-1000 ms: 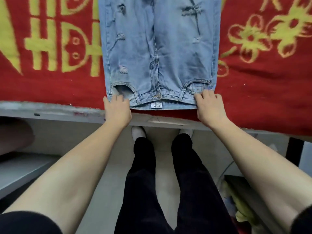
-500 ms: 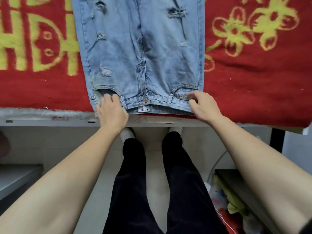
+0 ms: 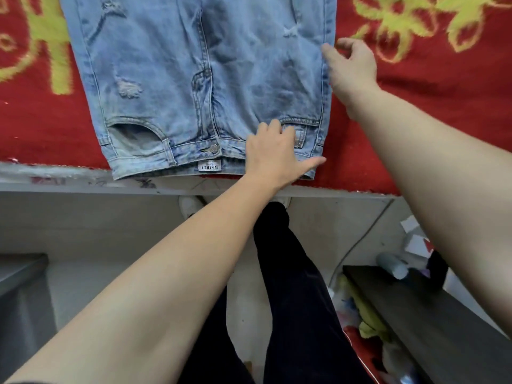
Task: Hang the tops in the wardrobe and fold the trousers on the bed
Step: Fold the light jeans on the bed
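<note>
Head view: jeans (image 3: 171, 79) lie flat, front side up, on the red blanket (image 3: 415, 120) with yellow pattern that covers the bed. The waistband is at the bed's near edge (image 3: 69, 180) and the legs run away out of frame.

Light blue washed denim, frayed rips (image 3: 128, 88) on the thighs, metal button (image 3: 213, 148) fastened, white label (image 3: 209, 166) at the waistband, one front pocket (image 3: 130, 137) gaping.

Left hand (image 3: 273, 156) lies flat on the waistband by the other pocket, fingers straight, thumb spread out sideways, gripping nothing.

Right hand (image 3: 353, 69) is at the jeans' outer side seam, further up the leg. Its fingers are loosely curled and hold nothing; contact with the seam cannot be told.

Black-trousered legs (image 3: 291, 273) stand below the bed edge.
</note>
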The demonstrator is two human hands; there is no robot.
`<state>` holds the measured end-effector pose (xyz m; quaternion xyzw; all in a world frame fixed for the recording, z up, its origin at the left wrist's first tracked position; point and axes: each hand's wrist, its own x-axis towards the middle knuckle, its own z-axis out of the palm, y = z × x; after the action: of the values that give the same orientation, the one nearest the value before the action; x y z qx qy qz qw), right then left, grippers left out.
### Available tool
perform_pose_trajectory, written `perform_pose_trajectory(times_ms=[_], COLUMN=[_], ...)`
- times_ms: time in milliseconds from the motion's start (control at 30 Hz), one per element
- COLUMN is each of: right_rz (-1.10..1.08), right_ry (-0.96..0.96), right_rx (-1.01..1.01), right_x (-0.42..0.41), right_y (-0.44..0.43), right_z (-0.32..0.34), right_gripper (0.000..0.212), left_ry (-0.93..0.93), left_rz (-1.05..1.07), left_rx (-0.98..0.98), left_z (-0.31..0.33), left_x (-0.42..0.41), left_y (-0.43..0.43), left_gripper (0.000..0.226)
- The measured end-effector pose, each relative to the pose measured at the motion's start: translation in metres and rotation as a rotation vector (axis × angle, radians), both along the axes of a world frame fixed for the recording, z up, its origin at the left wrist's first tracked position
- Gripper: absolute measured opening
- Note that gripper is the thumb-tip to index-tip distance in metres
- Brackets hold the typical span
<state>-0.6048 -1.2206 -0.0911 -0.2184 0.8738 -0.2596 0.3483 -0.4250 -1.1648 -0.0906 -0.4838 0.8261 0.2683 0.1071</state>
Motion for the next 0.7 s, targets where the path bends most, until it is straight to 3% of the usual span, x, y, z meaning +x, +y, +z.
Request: perform_pose_trajectory(times_ms=[67, 167, 400, 467, 533, 633, 700], right_rz=[-0.001, -0.030, -0.020, 0.010, 0.013, -0.041, -0.069], right_ry=[-0.005, -0.092, -0.214, -0.189, -0.161, -0.153, -0.176], right_rx=[0.012, 0.001, -0.117, -0.086, -0.043, -0.021, -0.036], right_x=[0.004, 0.008, 0.024, 0.033, 0.033, 0.022, 0.016], right_y=[-0.009, -0.017, -0.044, -0.046, -0.043, -0.033, -0.023], right_z=[0.002, 0.010, 0.038, 0.040, 0.038, 0.033, 0.029], right_gripper=[0.039, 0.026, 0.033, 0.034, 0.036, 0.037, 0.035], left_ry=[-0.062, -0.034, 0.109, 0.116, 0.078, -0.079, -0.191], left_rz=[0.035, 0.109, 0.202, 0.143, 0.064, 0.031, 0.026], left_rx=[0.042, 0.145, 0.390, 0.421, 0.406, 0.302, 0.199], left_z=[-0.002, 0.000, 0.016, 0.017, 0.020, 0.023, 0.021], left_x=[-0.012, -0.015, 0.025, 0.033, 0.032, 0.012, -0.005], left_y=[-0.003, -0.012, -0.024, -0.024, -0.017, -0.003, 0.005], left_gripper=[0.061, 0.033, 0.012, 0.023, 0.052, 0.100, 0.110])
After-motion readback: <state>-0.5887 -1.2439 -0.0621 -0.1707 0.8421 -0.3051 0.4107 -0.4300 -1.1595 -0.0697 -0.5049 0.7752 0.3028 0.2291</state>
